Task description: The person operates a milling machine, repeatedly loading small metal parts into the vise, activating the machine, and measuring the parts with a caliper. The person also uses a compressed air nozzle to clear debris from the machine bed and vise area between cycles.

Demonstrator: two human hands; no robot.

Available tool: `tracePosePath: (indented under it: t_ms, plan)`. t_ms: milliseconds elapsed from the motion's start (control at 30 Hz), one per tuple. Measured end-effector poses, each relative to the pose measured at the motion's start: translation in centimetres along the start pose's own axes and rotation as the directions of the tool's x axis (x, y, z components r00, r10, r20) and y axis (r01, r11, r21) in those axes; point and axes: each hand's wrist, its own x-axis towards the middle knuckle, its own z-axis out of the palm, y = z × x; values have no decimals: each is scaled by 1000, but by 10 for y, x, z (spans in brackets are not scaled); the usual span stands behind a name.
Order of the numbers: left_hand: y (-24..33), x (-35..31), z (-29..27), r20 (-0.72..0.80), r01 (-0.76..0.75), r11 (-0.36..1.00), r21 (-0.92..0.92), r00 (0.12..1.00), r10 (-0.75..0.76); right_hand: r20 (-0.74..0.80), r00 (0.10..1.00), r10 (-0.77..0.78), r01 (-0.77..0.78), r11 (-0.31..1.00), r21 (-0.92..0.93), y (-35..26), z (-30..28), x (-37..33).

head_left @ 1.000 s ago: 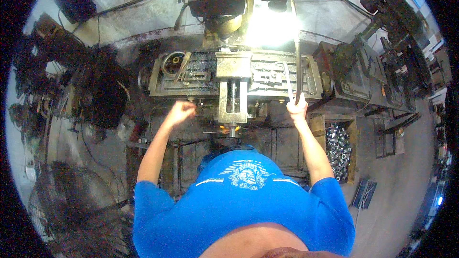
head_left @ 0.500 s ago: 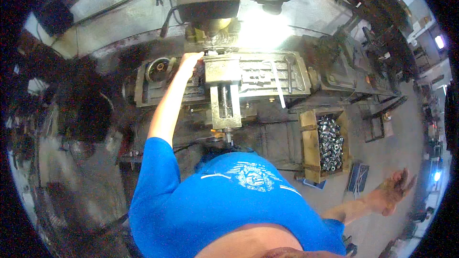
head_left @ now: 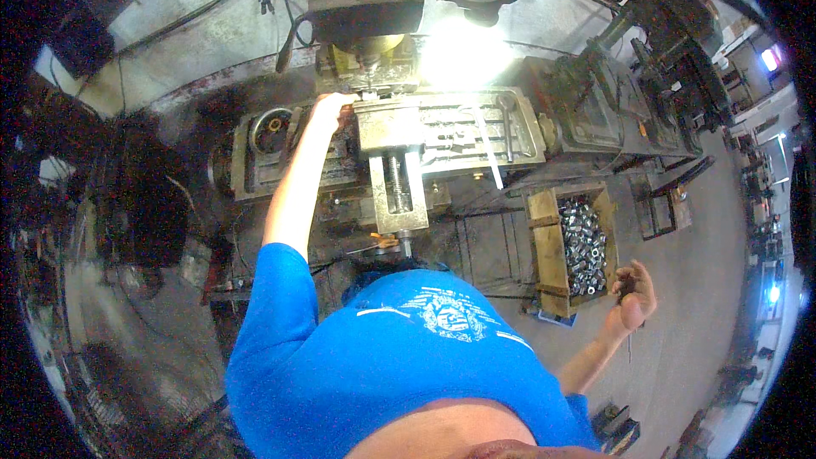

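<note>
My left hand reaches to the left end of the metal vise on the machine table. Its fingers are bent together at the far jaw, and what they hold, if anything, is hidden. Above that spot is the machine's spindle area. At the lower right, my right hand is raised beside a wooden crate full of shiny metal nut-like parts. Its fingers are apart and slightly curled, and I see nothing clearly held in it.
A slotted machine table carries a long pale bar and a wrench right of the vise. A round handwheel-like ring lies at its left. A bright lamp glares behind. Dark machinery stands at the far right.
My right hand has swung left and up, coming close to the crate's right side. My left hand stays at the vise's left end. The view has shifted slightly.
</note>
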Motion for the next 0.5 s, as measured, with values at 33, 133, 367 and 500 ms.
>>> tracePosePath:
  t_ms: [33,133,367,500]
  plan:
    - [3,5,-11,-11,32,999,29,999,-32,16,1000,4,-4,1000,10,-2,6,-2]
    - [-3,8,-59,-114,-19,980,196,993,42,94,995,45,-51,997,56,1,15,-2]
    - [-11,-88,-49,148,-352,873,337,936,321,412,841,351,-277,933,-231,36,98,-2]
    - [-21,-146,11,407,-339,938,74,869,282,740,672,3,109,989,-103,26,181,-23]
